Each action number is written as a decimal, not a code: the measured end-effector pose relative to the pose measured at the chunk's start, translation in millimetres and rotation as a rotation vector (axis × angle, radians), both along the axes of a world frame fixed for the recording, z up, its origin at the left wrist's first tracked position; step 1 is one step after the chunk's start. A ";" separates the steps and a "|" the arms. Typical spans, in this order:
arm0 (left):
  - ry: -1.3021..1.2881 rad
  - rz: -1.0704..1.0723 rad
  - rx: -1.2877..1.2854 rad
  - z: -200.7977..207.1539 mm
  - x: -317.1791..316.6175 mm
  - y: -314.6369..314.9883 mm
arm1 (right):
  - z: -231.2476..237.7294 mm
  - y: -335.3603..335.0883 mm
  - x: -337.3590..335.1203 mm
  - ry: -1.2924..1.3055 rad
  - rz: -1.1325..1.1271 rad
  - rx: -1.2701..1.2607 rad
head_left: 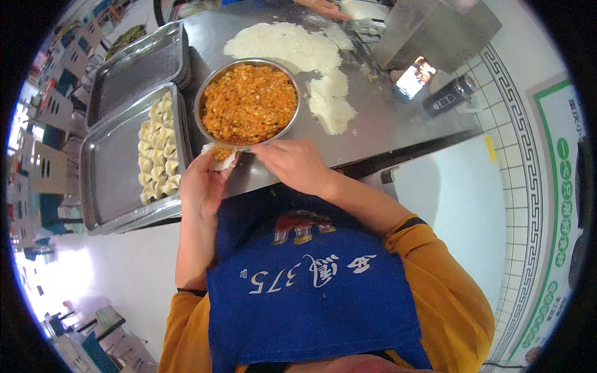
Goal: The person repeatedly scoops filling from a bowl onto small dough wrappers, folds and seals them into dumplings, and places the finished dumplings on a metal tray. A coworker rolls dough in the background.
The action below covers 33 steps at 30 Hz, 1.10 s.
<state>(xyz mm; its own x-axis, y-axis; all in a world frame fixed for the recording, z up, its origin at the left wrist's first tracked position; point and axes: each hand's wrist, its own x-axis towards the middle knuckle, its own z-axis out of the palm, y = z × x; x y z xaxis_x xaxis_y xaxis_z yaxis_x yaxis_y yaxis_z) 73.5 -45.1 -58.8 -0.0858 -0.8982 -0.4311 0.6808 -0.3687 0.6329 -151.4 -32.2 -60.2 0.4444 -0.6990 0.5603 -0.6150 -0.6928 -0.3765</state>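
Note:
My left hand (206,180) is closed around a dumpling wrapper (224,163), white and cupped, with orange filling (221,153) on it. Close beside it, my right hand (297,165) pinches a thin, pale stick-like tool (241,148) whose tip reaches the filling. Both hands are at the near rim of a round metal bowl (297,99), which is heaped with orange minced filling (249,102). Left of the bowl, a metal tray (115,180) carries rows of folded dumplings (158,149) along its right side.
Stacked metal trays (140,68) stand at the far left. Floured wrappers (286,46) spread across the steel table (398,133) behind the bowl, with more wrappers (331,102) to its right. A lit phone (415,78) and a dark bottle (449,95) stand at right. Another person's hand (323,9) is across the table.

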 end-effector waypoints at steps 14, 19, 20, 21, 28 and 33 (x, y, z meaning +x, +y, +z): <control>-0.003 -0.035 -0.102 0.7 16.2 21.1 | 38.8 7.9 -40.1 0.321 0.196 -0.039; -0.016 0.004 -0.121 21.6 1.9 19.7 | 49.3 -11.9 -41.0 0.399 -0.114 -0.086; 0.082 -0.024 -0.153 24.9 -2.0 18.6 | 48.9 -18.0 -35.4 0.397 -0.122 -0.105; 0.027 -0.043 -0.116 26.9 -5.2 15.0 | 48.2 -23.0 -29.7 0.404 -0.146 -0.126; -0.018 -0.156 -0.094 28.1 -23.5 13.8 | 39.2 -14.0 -8.7 -0.090 0.165 0.130; -0.163 -0.182 -0.097 25.2 -34.0 19.6 | 31.4 -15.3 -7.4 -0.146 0.255 0.080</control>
